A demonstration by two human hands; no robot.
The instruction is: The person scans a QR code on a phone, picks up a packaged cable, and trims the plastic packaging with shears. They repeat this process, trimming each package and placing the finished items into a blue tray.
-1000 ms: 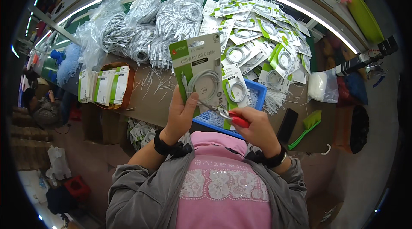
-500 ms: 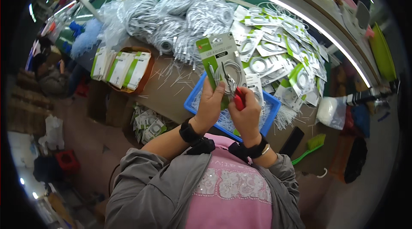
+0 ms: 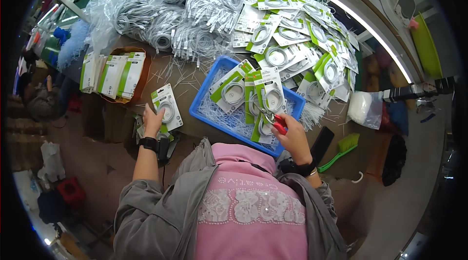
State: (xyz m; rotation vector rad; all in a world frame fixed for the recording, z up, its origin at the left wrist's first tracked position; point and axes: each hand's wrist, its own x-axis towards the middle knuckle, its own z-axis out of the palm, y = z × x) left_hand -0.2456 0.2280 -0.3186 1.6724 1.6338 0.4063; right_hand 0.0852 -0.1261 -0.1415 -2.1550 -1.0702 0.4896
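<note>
My left hand, out to the left at the table's near edge, grips a carded cable: a white and green card with a coiled white cable. In my right hand are red-handled cutting pliers, their metal jaws pointing left over the blue tray. Inside the tray, another carded cable leans at the back, and overlapping carded cables lie at the right by the plier jaws. Thin clear plastic bits cover the tray's bottom.
Bundled white cables and a heap of carded cables fill the far side. An orange-brown box of cards stands left. To the right are a green brush, a black flat object and a white-filled bag.
My left hand has moved left and down from in front of my chest with a carded cable. My right hand has moved slightly right and down, still holding the pliers.
</note>
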